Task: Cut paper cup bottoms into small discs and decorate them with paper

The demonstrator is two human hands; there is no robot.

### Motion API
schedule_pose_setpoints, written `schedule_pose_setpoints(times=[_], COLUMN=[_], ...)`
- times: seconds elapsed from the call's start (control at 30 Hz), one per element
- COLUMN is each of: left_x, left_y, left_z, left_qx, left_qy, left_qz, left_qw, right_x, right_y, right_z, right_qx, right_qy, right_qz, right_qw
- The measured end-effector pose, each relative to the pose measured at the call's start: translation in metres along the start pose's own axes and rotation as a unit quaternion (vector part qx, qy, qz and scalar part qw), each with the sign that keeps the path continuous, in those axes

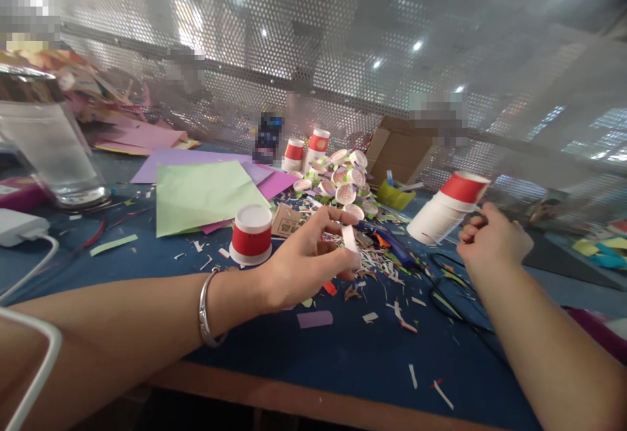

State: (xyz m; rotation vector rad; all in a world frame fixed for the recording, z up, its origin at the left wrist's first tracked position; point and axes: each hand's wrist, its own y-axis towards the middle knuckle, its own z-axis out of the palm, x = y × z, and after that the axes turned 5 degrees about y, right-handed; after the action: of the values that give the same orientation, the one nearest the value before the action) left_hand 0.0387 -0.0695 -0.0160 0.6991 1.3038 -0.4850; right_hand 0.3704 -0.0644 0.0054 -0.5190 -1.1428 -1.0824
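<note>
My left hand (313,258) is at the centre, thumb and fingers closed on a small white paper piece (349,239). Just left of it, a red and white paper cup (251,238) stands upside down on the blue table. My right hand (492,238) is curled closed beside a leaning stack of paper cups (443,212), white below with a red-banded cup on top. Whether its fingers touch the stack, or hold something small, I cannot tell. Beyond my left hand lies a heap of cut white cup pieces (345,179) with green and purple bits.
Paper scraps (392,271) litter the table around blue-handled scissors (399,248) and a black cable (445,300). Green paper (210,196) lies over purple sheets. A glass of water (59,143) stands at left. More cups (294,155) and a cardboard box (399,150) are behind.
</note>
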Motion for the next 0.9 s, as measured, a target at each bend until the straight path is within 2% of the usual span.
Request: schedule_pose_setpoints(times=[0.07,0.13,0.23,0.33,0.5,0.57,0.77,0.9], left_x=[0.000,0.000,-0.002,-0.004,-0.005,-0.006,-0.010,-0.022], left_y=[0.001,0.002,0.004,0.006,0.009,0.010,0.007,0.006], left_z=[0.000,0.001,0.001,0.000,-0.004,-0.007,-0.011,-0.010], left_qx=[-0.002,-0.002,-0.002,0.002,0.015,0.020,0.031,0.009], left_qy=[-0.027,-0.056,-0.098,-0.143,-0.217,-0.234,-0.262,-0.241], left_qz=[0.006,0.012,0.005,-0.014,-0.058,-0.069,-0.086,-0.138], left_qw=[1.000,0.998,0.995,0.990,0.974,0.969,0.961,0.961], right_x=[0.003,0.006,0.010,0.013,0.017,0.018,0.026,0.040], right_y=[-0.013,-0.031,-0.063,-0.094,-0.117,-0.119,-0.125,-0.131], right_z=[0.005,0.011,0.021,0.025,0.024,0.023,0.031,0.040], right_qx=[-0.002,0.033,0.148,0.286,0.417,0.445,0.476,0.503], right_qy=[-0.023,-0.043,-0.068,-0.112,-0.190,-0.208,-0.220,-0.243], right_qz=[-0.042,-0.082,-0.118,-0.118,-0.155,-0.164,-0.107,-0.113], right_qw=[0.999,0.995,0.980,0.944,0.875,0.856,0.845,0.822])
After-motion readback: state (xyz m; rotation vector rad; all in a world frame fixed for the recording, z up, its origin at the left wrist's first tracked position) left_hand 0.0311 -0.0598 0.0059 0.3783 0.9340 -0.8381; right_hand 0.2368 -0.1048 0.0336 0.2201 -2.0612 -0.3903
